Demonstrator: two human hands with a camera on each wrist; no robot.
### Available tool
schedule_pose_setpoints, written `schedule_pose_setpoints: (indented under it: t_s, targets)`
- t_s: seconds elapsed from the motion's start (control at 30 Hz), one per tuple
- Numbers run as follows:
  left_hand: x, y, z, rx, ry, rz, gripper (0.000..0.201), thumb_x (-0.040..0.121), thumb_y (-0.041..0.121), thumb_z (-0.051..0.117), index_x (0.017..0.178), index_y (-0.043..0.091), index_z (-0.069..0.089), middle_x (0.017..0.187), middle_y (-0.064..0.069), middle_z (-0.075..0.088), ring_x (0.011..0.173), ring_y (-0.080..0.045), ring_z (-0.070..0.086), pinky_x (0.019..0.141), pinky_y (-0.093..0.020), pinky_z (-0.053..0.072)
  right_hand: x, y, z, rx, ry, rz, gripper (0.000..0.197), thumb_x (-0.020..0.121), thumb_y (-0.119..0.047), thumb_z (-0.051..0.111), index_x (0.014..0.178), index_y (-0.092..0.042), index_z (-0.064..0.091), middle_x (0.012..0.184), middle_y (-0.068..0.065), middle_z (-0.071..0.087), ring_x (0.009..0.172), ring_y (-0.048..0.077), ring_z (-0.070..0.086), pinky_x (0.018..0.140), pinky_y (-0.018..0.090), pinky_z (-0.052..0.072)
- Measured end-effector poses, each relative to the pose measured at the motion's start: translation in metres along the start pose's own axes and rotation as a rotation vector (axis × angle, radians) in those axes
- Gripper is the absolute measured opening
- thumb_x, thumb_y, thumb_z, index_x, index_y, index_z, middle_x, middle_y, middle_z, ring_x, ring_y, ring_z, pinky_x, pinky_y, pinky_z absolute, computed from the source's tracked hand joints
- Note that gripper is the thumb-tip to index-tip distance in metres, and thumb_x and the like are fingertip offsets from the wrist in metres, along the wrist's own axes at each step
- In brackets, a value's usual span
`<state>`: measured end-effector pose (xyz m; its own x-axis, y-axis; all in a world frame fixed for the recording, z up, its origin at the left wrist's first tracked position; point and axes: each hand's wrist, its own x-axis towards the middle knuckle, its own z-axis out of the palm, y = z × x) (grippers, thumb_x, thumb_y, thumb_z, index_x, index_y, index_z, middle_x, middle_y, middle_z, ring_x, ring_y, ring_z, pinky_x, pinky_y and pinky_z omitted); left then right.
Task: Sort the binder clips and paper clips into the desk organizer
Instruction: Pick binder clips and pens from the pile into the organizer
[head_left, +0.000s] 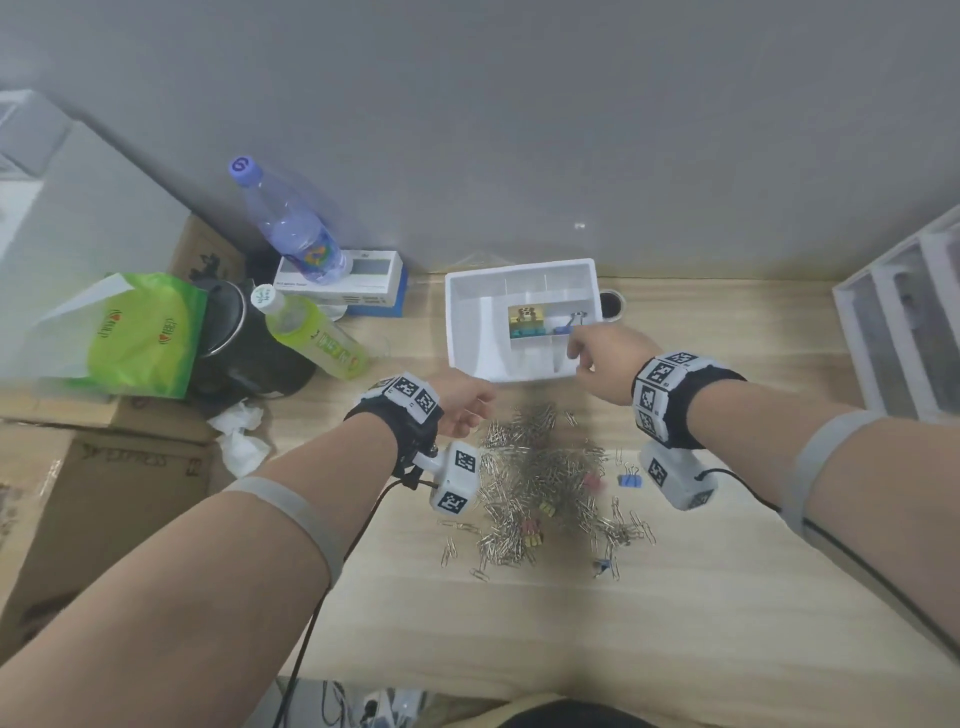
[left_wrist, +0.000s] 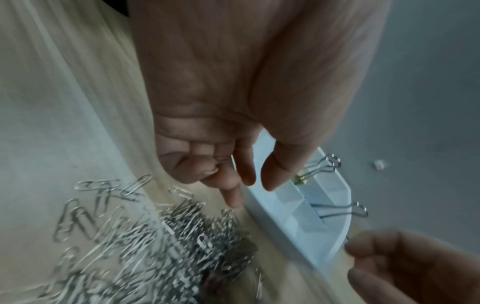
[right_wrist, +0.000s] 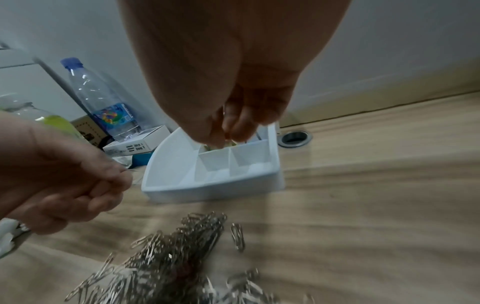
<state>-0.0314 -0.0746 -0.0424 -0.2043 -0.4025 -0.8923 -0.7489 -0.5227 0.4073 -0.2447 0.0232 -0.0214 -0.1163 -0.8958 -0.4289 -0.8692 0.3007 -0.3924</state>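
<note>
We list: wooden desk (head_left: 701, 597). White desk organizer (head_left: 467, 332), under our right hand (head_left: 605, 358), whose fingertips bunch over a compartment holding binder clips (head_left: 530, 319); what they grasp we cannot tell. Paper-clip heap (head_left: 535, 483) just below our left hand (head_left: 462, 408), fingers curled, pinching a paper clip (left_wrist: 217, 170).

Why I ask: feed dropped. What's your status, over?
Left grip pinches a paper clip beside the pile. Right grip at the desk organizer, fingertips by the binder clips; hold unclear. Nothing seen blocking.
</note>
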Motion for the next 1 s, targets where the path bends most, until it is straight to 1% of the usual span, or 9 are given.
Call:
schedule_pose_setpoints:
  t_s: [0.17,0.23,0.33,0.43,0.6,0.67,0.8,0.93,1.0]
  targets:
    - [-0.005,-0.026,0.024,0.298,-0.104,-0.01,0.014,0.09,0.018,0.063,0.09,0.004,0.064,0.076,-0.008,0.063,0.049,-0.011,0.041,0.044,-0.021,0.033,-0.039,0.017,0.035,-0.054,-0.213,0.102,0.018,0.087,-0.019,0.059,0.103,-0.014,0.065,0.104,0.002,0.065,0.087,0.02,0.058,0.075,0.027,0.046]
    - [-0.005,-0.04,0.028,0.438,-0.147,0.024,0.021,0.083,0.024,0.068,0.088,0.004,0.067,0.079,-0.009,0.062,0.051,-0.014,0.043,0.046,-0.024,0.035,-0.049,0.021,0.051,-0.048,-0.245,0.115,0.02,0.085,-0.02,0.062,0.102,-0.012,0.067,0.104,0.005,0.068,0.089,0.022,0.061,0.076,0.029,0.05]
    - [-0.012,-0.061,0.035,0.561,-0.208,0.093,0.017,0.079,0.024,0.071,0.084,0.008,0.069,0.064,-0.002,0.06,0.046,-0.011,0.044,0.045,-0.021,0.035,-0.058,0.024,0.072,-0.012,-0.242,0.119,0.028,0.082,-0.03,0.068,0.101,-0.01,0.067,0.101,0.009,0.069,0.09,0.025,0.064,0.077,0.032,0.053]
    - [-0.017,-0.08,0.049,0.548,-0.16,0.191,0.01,0.078,0.019,0.077,0.085,0.016,0.071,0.059,0.003,0.065,0.046,-0.009,0.052,0.044,-0.019,0.042,-0.063,0.019,0.09,0.02,-0.212,0.097,0.034,0.084,-0.038,0.067,0.101,-0.009,0.068,0.097,0.011,0.07,0.088,0.026,0.067,0.076,0.034,0.056]
    - [-0.016,-0.102,0.067,0.61,-0.076,0.337,0.023,0.07,0.031,0.085,0.085,0.021,0.07,0.068,-0.001,0.073,0.055,-0.009,0.067,0.053,-0.023,0.054,-0.068,0.012,0.107,0.045,-0.153,0.098,0.014,0.088,-0.026,0.066,0.085,-0.013,0.071,0.09,0.003,0.071,0.082,0.019,0.066,0.076,0.035,0.057]
    - [-0.016,-0.106,0.071,0.622,-0.035,0.353,0.022,0.072,0.031,0.084,0.085,0.02,0.07,0.072,0.002,0.072,0.059,-0.008,0.068,0.055,-0.021,0.055,-0.069,0.012,0.107,0.081,-0.144,0.113,0.013,0.088,-0.024,0.066,0.085,-0.014,0.072,0.09,0.0,0.071,0.084,0.018,0.066,0.078,0.035,0.056]
    - [-0.016,-0.106,0.075,0.605,-0.007,0.355,0.017,0.072,0.031,0.084,0.078,0.019,0.074,0.074,0.004,0.073,0.07,-0.016,0.071,0.068,-0.035,0.062,-0.071,0.01,0.1,0.245,-0.126,0.122,0.008,0.089,-0.024,0.067,0.086,-0.018,0.068,0.082,-0.008,0.064,0.081,0.012,0.061,0.072,0.026,0.049]
    - [-0.019,-0.102,0.075,0.585,-0.029,0.354,0.031,0.066,0.044,0.083,0.081,0.018,0.077,0.074,0.003,0.075,0.065,-0.015,0.068,0.066,-0.033,0.062,-0.07,0.01,0.089,0.266,-0.11,0.105,0.011,0.086,-0.03,0.069,0.079,-0.023,0.066,0.083,-0.007,0.066,0.08,0.01,0.061,0.071,0.026,0.048]
    - [-0.017,-0.1,0.076,0.614,-0.029,0.357,0.026,0.067,0.045,0.083,0.078,0.021,0.077,0.074,0.005,0.074,0.066,-0.015,0.069,0.066,-0.033,0.062,-0.068,0.01,0.084,0.259,-0.123,0.109,0.013,0.085,-0.03,0.07,0.074,-0.023,0.067,0.079,-0.009,0.066,0.076,0.008,0.061,0.066,0.025,0.047]
